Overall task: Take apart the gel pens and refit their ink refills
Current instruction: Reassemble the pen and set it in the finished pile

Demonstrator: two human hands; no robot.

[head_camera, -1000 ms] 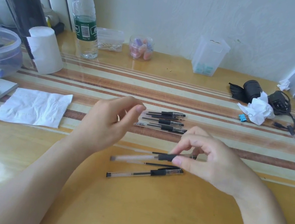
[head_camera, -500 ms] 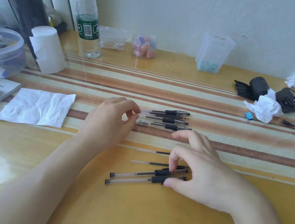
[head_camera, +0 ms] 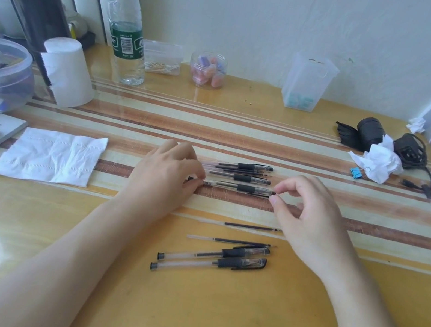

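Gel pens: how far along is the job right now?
Seemingly done: two assembled pens lie side by side nearest the person. In hand: left hand and right hand pinch opposite ends of the front pen in the far row. Left: the other far-row pens, plus two loose refills waiting on the table.

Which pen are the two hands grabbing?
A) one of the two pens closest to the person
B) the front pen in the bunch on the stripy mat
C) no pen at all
B: the left hand pinches the tail and the right hand the cap end of the front pen; the two near pens lie untouched.
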